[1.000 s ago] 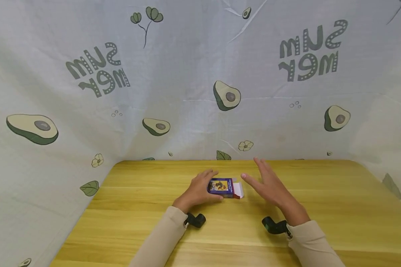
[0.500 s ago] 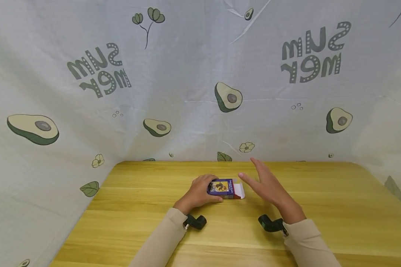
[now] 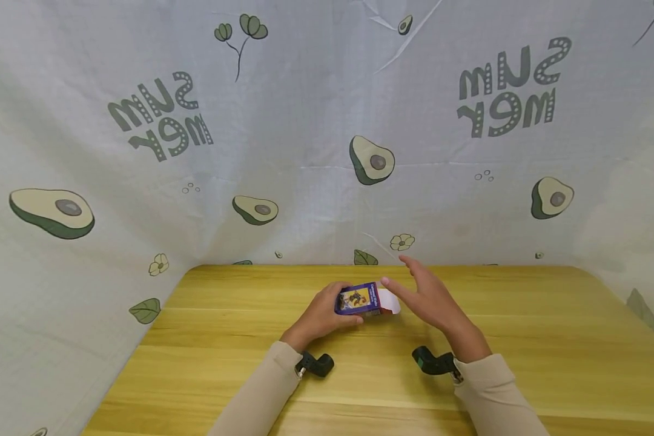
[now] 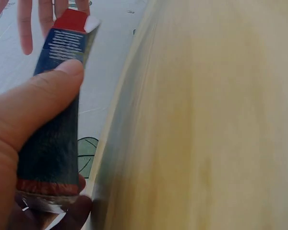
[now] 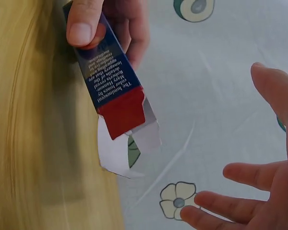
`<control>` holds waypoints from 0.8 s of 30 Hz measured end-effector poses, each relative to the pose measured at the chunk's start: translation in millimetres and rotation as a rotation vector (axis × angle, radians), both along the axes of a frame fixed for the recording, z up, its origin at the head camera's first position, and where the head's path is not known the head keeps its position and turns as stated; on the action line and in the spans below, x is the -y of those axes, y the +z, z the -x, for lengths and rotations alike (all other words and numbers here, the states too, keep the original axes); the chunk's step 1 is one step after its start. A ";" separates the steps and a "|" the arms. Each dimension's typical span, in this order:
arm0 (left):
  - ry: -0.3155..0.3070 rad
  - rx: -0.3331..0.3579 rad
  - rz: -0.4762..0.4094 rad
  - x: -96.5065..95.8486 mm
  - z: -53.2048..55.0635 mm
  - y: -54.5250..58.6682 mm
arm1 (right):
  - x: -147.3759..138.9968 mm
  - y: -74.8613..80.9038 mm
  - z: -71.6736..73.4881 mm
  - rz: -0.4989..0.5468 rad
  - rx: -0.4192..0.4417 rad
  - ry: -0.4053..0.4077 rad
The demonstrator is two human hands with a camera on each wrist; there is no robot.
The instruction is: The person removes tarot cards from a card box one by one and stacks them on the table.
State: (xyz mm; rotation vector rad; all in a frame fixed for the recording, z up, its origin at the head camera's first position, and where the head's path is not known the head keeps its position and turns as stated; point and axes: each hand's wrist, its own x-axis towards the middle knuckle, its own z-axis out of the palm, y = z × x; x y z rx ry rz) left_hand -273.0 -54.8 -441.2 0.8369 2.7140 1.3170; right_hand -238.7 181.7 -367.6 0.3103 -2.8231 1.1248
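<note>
My left hand point(image 3: 323, 313) grips a small blue card box point(image 3: 356, 299) by its sides, thumb along the near side and fingers round the far side. The box has a picture on top and red trim; in the right wrist view its red side flap point(image 5: 124, 115) and white flaps stand open at the end facing my right hand point(image 3: 433, 303). That right hand hovers just beyond the open end with fingers spread and holds nothing. Its fingers point(image 5: 249, 175) are apart from the box. Whatever lies inside the box is hidden.
A yellow wooden table point(image 3: 240, 363) lies under both hands. White cloth point(image 3: 305, 121) with avocado prints hangs behind it and at the sides. Each wrist carries a black camera mount, one on the left point(image 3: 317, 364) and one on the right point(image 3: 433, 361).
My left hand has lifted the card box slightly and tilted it, its open end turned a little upward. My right hand has moved left, closer to that end.
</note>
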 end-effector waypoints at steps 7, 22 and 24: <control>-0.015 0.032 -0.076 -1.5 1.9 -2.4 | 6.0 4.5 -1.6 0.070 -0.023 0.009; -0.005 0.135 -0.175 2.7 4.8 -5.4 | 13.9 6.0 -2.4 0.111 -0.116 0.056; -0.009 0.157 -0.193 3.9 4.9 -6.3 | 15.8 5.3 -2.3 0.113 -0.122 0.058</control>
